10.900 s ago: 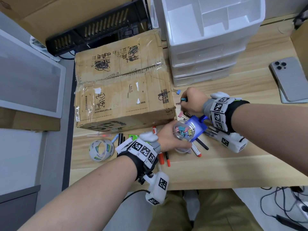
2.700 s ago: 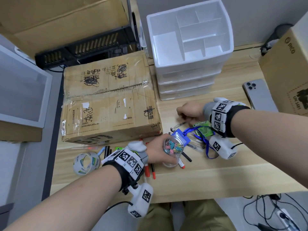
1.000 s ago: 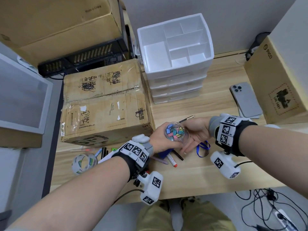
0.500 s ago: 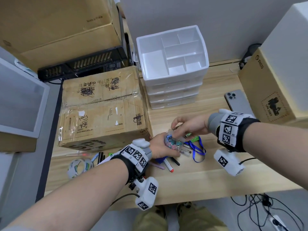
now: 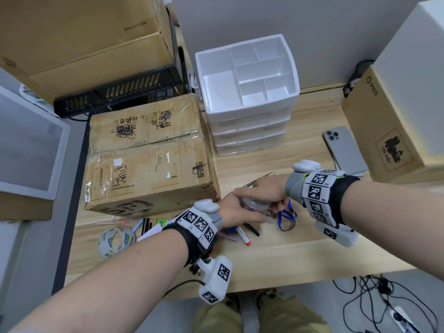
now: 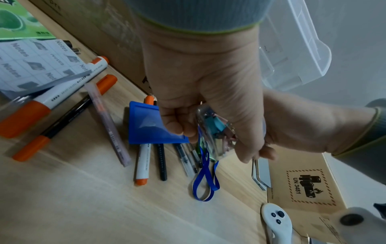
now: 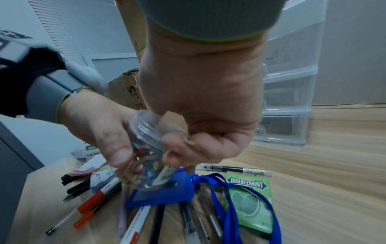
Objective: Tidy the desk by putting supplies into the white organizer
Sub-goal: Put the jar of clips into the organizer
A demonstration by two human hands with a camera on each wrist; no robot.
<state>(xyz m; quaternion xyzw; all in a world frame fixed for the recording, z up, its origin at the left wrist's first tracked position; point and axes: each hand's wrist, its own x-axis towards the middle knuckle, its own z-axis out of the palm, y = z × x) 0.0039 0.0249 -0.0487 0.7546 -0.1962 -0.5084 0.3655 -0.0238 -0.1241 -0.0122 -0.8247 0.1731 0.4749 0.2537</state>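
Both hands on the clear jar [image 7: 146, 153] of coloured binder clips, held just above the table [image 5: 276, 255] in front of the white organizer [image 5: 247, 92]. Left hand [image 5: 236, 211] has its fingers [image 7: 117, 148] curled round the jar body; right hand [image 5: 269, 189] comes over the top, fingers [image 7: 177, 148] curled on the clear lid [image 7: 144, 125] — can't tell whether the lid is seated or loose. Organizer stands at the back of the table beside a cardboard box [image 5: 149, 152], well apart from the jar; its top compartments show nothing inside. Under the hands — blue badge holder [image 6: 150, 125] with blue lanyard [image 6: 205, 180], orange-capped markers [image 6: 142, 163], black pens [image 6: 162, 161], a green gum pack [image 7: 248, 199]. Tape roll [image 5: 116, 241] sits near the left table edge, phone [image 5: 343, 150] lies to the right next to a brown box [image 5: 384, 131].
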